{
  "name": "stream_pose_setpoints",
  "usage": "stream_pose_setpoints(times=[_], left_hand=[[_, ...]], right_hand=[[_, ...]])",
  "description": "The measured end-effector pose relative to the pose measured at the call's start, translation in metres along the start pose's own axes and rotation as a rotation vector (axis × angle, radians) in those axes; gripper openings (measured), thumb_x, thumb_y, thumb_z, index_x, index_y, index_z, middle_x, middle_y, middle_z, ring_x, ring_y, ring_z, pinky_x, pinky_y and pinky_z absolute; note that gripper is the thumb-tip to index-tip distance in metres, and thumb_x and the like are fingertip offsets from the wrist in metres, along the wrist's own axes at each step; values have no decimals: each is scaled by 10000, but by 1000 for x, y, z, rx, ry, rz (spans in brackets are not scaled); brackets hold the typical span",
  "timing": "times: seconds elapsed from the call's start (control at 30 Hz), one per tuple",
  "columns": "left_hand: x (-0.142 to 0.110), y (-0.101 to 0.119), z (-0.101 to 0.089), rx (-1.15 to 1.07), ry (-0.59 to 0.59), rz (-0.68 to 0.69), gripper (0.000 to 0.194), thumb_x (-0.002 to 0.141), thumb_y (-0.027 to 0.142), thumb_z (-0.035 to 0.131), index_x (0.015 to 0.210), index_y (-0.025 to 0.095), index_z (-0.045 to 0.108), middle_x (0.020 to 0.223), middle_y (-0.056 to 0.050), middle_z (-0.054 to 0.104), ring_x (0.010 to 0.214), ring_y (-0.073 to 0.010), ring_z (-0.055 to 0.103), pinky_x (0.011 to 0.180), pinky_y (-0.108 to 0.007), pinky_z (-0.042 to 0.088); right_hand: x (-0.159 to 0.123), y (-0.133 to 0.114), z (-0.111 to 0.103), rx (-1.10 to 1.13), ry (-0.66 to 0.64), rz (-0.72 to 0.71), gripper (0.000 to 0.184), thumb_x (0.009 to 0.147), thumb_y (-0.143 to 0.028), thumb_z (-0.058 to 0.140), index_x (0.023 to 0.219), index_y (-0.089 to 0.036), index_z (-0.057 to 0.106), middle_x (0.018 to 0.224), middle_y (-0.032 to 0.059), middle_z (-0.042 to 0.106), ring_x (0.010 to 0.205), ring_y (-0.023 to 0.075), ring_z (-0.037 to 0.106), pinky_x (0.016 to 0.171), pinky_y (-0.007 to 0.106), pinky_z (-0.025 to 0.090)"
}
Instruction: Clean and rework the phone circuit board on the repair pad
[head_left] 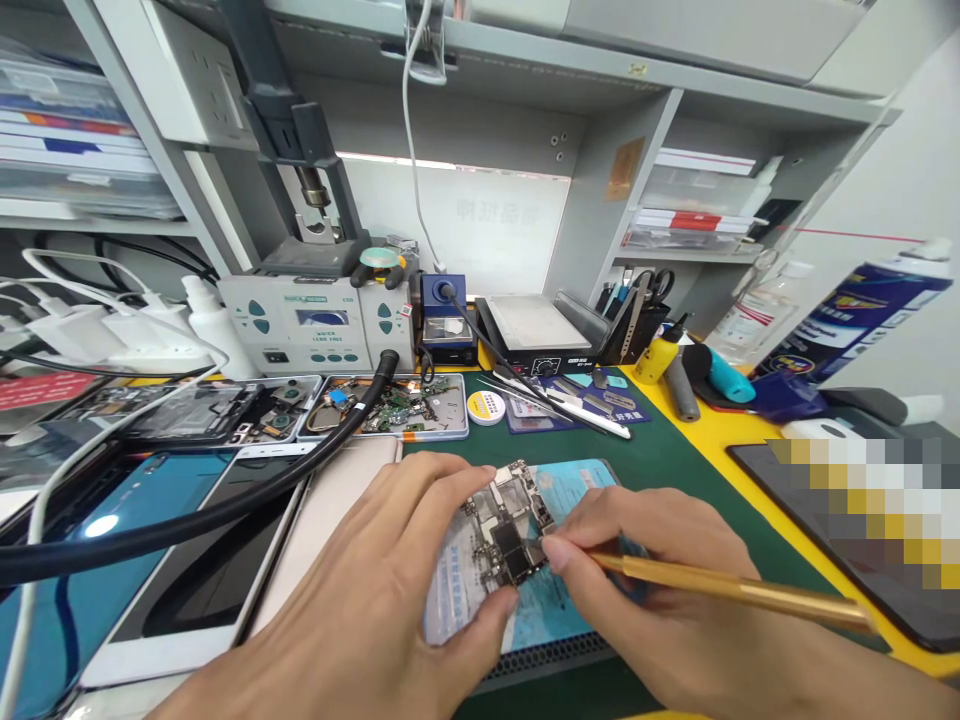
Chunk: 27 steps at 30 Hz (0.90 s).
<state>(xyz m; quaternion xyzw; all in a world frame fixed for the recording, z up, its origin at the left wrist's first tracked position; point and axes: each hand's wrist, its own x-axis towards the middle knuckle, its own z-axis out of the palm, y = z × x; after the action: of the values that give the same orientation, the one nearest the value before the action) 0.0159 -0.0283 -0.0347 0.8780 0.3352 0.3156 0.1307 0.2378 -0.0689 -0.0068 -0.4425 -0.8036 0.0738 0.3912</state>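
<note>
Circuit board (513, 532) between spread thumb and fingers of left hand (401, 545), gold tool (720, 582) pinched in right hand (649, 560); apparently mid-work, dark chip (508, 550) in place, remainder unclear.

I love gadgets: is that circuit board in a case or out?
Out: the circuit board sits bare, edges showing, at the left hand.

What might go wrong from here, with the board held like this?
The gold-coloured tool in the right hand has its tip at the circuit board, so a slip might scratch small parts. The left thumb is near that tip and could be poked. If the left hand loosens, the board might shift.
</note>
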Motion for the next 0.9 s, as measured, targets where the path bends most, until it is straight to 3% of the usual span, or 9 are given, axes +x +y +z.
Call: stream_pose_setpoints(times=[0.3, 0.9], left_hand=[[1, 2, -1, -41, 7, 18, 551, 839, 210, 674, 1345, 259, 460, 1257, -83, 565, 1186, -272, 571, 978, -416, 547], [0, 2, -2, -55, 5, 32, 563, 851, 186, 665, 1368, 266, 458, 1278, -73, 555, 1204, -250, 557, 1002, -395, 542]], right_hand=[[-4, 3, 2, -12, -53, 28, 147, 928, -129, 597, 821, -227, 578, 672, -15, 729, 548, 137, 684, 525, 273, 459], [-5, 1, 2, 18, -15, 40, 108, 948, -158, 621, 883, -243, 611, 722, -21, 741, 587, 136, 696, 540, 252, 471]])
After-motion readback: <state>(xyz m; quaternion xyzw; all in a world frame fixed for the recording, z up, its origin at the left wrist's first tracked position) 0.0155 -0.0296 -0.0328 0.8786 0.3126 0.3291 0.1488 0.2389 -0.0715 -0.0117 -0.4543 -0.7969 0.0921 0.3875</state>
